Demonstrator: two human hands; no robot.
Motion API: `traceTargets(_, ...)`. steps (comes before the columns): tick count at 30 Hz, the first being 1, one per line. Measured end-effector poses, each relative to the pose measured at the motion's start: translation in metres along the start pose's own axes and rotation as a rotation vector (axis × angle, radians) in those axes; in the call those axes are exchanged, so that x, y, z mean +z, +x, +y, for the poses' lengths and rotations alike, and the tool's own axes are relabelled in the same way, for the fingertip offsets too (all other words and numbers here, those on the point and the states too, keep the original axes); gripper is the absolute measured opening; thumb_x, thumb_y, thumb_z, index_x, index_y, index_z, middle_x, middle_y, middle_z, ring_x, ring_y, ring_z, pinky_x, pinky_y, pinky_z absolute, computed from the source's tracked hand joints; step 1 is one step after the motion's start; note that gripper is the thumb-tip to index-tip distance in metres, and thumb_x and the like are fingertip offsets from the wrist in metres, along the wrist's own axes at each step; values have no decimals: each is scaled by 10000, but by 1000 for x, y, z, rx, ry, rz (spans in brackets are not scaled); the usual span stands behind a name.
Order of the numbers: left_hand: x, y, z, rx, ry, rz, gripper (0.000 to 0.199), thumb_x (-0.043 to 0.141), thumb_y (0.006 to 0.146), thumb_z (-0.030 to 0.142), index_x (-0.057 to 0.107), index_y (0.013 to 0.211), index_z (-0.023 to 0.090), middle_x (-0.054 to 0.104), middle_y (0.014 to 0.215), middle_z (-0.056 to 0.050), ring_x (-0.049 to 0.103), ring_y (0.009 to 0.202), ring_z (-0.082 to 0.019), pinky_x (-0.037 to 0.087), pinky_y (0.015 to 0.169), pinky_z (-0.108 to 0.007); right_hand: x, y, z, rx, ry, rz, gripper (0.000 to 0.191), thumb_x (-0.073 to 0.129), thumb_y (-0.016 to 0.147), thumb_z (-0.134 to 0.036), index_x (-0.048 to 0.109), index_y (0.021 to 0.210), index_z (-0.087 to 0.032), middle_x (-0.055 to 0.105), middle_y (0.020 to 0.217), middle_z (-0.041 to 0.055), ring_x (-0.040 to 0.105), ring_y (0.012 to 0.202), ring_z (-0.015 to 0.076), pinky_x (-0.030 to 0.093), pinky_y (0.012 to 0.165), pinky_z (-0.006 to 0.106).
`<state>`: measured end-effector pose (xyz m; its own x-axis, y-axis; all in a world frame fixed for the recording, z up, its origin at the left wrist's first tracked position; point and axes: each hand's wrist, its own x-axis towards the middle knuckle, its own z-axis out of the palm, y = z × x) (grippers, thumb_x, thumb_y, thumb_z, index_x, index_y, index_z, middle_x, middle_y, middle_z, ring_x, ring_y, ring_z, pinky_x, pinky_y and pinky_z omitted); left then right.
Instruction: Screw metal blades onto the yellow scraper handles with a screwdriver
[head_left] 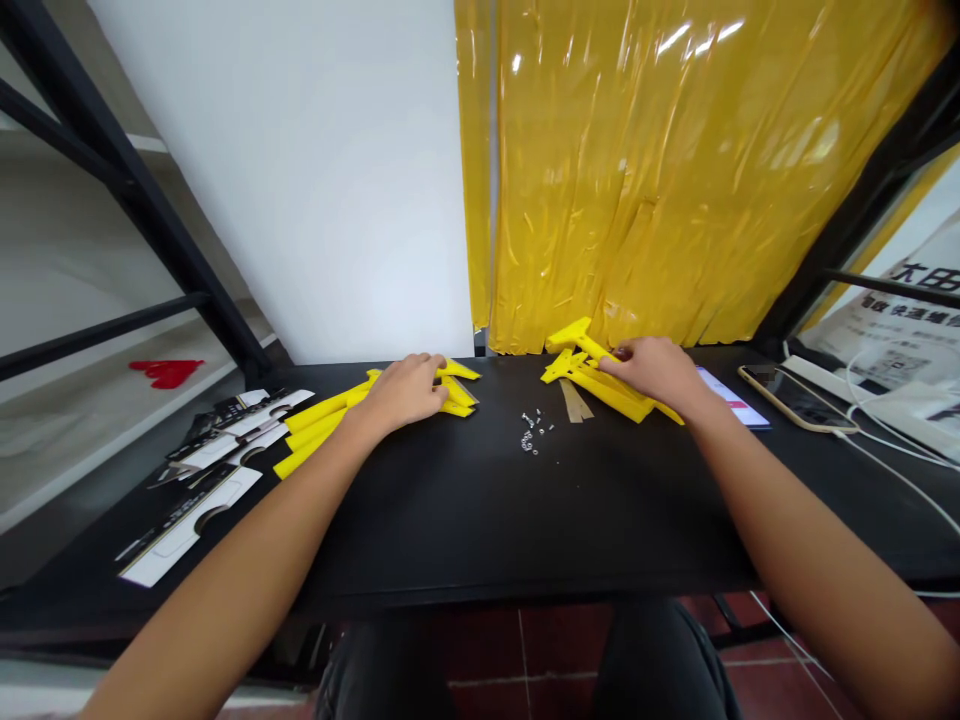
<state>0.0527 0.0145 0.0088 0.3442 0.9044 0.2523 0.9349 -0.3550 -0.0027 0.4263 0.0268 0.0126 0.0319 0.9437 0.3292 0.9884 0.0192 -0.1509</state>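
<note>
Yellow plastic scrapers (319, 425) lie slantwise under my left hand (405, 392), their long axes running toward me and leftward. Its fingers (435, 367) curl half closed over them, grip unclear. A second heap of yellow scrapers (611, 388) sits beneath my right hand (652, 370), fingers (611, 364) resting loosely on top, on the black tabletop (480, 520).

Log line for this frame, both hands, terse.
left hand: on left yellow plastic parts | right hand: on right yellow plastic parts | between: small metal screws

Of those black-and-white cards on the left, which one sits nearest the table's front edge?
The bottom card, closest to the person's left forearm; the other cards lie further back, toward the wall.
</note>
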Motion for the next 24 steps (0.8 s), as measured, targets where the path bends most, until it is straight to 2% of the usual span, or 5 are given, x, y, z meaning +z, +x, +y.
traceTargets(3, 4, 0, -5, 36, 120, -111, 446, 536, 831, 292, 676, 1234, 164, 691, 1190, -169, 632, 1086, -357, 456, 928, -469, 5, 5, 16, 14, -75, -91, 485, 559, 826, -583, 801, 966, -187, 766, 963, 172, 699, 872, 342, 466, 667, 370)
traceTargets(7, 7, 2, -10, 107, 118, -131, 411, 522, 874, 284, 682, 1243, 199, 692, 1159, -150, 628, 1083, -326, 442, 913, -423, 11, 8, 22, 12, -96, -197, 462, 564, 831, -550, 795, 1022, -199, 755, 1059, 169, 698, 959, 345, 493, 751, 396)
traceTargets(16, 3, -1, -10, 141, 71, -151, 426, 425, 955, 269, 632, 1322, 206, 642, 1116, -132, 643, 989, -285, 452, 837, -371, 19, 2, 4, -27, -128, -232, 492, 568, 834, -593, 754, 1077, -208, 736, 1113, 177, 688, 1025, 369, 495, 766, 412)
traceTargets(21, -9, -7, 6, 86, -26, -78, 454, 360, 984, 300, 573, 1379, 230, 603, 1131, -122, 636, 934, -279, 459, 821, -385, 22, -5, -8, -61, -107, -145, 512, 575, 854, -590, 724, 1108, -171, 726, 1101, 188, 690, 1000, 364, 504, 774, 422)
traceTargets(24, -15, -8, 17, 123, -174, -2, 407, 375, 993, 347, 555, 1342, 236, 587, 1088, -106, 613, 945, -273, 458, 840, -404, 18, -11, -22, -126, 31, 55, 481, 563, 893, -551, 705, 1117, -150, 699, 1105, 191, 689, 945, 337, 509, 791, 430)
